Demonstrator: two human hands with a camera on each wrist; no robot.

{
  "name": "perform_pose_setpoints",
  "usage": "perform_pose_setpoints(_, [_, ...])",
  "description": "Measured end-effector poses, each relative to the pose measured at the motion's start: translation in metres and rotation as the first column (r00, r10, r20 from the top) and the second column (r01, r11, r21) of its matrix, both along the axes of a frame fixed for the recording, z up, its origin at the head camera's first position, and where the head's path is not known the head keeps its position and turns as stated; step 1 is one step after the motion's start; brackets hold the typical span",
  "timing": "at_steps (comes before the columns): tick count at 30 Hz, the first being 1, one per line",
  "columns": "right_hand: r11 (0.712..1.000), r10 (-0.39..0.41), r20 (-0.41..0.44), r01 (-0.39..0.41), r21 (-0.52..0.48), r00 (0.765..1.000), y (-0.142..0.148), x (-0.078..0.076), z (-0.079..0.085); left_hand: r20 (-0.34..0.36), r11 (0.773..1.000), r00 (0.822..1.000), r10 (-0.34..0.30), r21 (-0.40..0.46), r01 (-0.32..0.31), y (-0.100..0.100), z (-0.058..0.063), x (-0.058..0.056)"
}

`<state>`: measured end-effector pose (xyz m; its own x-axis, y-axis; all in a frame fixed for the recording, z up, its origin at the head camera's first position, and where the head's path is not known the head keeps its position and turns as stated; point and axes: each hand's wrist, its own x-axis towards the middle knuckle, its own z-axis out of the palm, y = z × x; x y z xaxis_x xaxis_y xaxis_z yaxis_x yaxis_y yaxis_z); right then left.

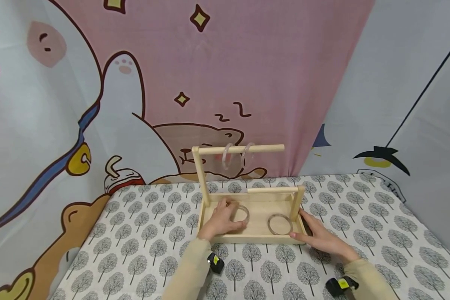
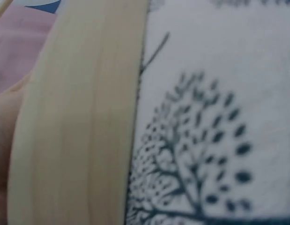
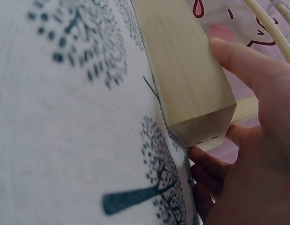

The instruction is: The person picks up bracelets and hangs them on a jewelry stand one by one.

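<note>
A pale wooden stand [image 1: 240, 239] has a shallow tray base, with a tall bar on its left post and a lower bar [image 1: 270, 190] on its right post. Two translucent bangles [image 1: 225, 159] hang from the tall bar [image 1: 271, 148]. Inside the tray, my left hand [image 1: 221, 218] holds a bangle [image 1: 248, 213] between thumb and fingers. Another bangle [image 1: 268, 225] lies flat at the tray's right side. My right hand [image 1: 322, 238] grips the tray's right end, thumb at the front corner, fingers along the end wall. The left wrist view mostly shows the tray's front wall [image 2: 84, 117].
A white cloth [image 1: 142, 258] printed with grey trees covers the table. Behind it hangs a pink and white curtain [image 1: 277, 75] with cartoon animals. Dark wrist cameras [image 1: 216, 263] are strapped to both forearms.
</note>
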<state>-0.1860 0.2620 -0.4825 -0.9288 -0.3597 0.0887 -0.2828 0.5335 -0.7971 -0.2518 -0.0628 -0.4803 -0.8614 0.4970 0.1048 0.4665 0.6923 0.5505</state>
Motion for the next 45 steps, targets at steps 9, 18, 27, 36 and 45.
perform_pose_setpoints(9, [0.998,-0.036,0.015,0.035,0.050,0.999,0.000,0.000,0.002,0.016,0.986,0.998,0.055,0.159,-0.057,-0.009,0.008,0.005])
perform_pose_setpoints(18, [0.998,-0.021,0.013,0.020,0.064,1.000,-0.001,-0.001,0.001,-0.017,0.970,0.995,0.096,0.225,-0.090,-0.013,0.008,0.006])
perform_pose_setpoints(27, [0.995,-0.048,0.058,0.043,0.095,0.997,-0.003,0.002,0.003,-0.021,0.958,0.997,0.071,0.279,-0.063,-0.011,0.012,0.008])
perform_pose_setpoints(36, [0.997,-0.046,0.096,0.040,0.066,0.994,-0.003,0.002,0.004,0.052,0.927,0.997,0.065,0.366,-0.080,-0.010,0.018,0.015])
perform_pose_setpoints(45, [0.998,-0.050,0.127,0.044,0.055,0.991,-0.003,0.002,0.004,0.077,0.890,0.996,0.036,0.452,-0.068,-0.010,0.024,0.021])
